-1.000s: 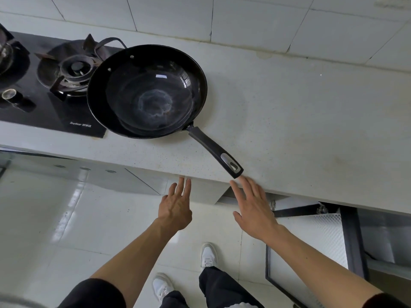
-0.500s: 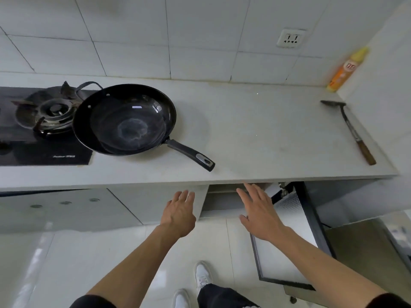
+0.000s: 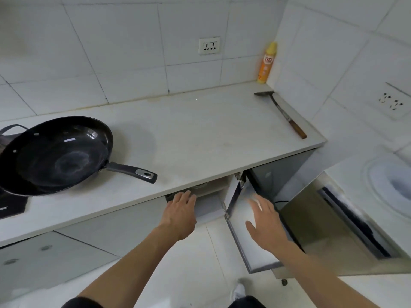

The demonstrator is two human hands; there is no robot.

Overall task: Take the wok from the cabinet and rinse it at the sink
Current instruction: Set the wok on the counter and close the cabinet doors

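A: Out of the cabinet (image 3: 211, 196) already, by the look of it — wok (image 3: 55, 155) flat on the countertop (image 3: 200, 138), rim overlapping the edge of the black stove (image 3: 13, 205) at far left, handle aimed right toward the front edge for an easy pick-up.

B: And the hands?

A: Both empty, below the counter edge. Left hand (image 3: 179, 215) with fingers straight and together, tips up near the dark gap under the worktop. Right hand (image 3: 264, 220) spread and blurred, in front of the swung-out cabinet door (image 3: 242, 247). Nothing gripped by either.

B: Why down there, with the wok up top?

A: Probably to shut that door before carrying on; only a guess.

B: Sink?

A: Not in view. Rinsing not begun, then.

B: Anything else around?

A: Spatula (image 3: 281, 113) with a wooden handle along the right end of the counter, a yellow bottle (image 3: 266, 63) upright in the corner behind it. Well apart from the wok, out of the way.
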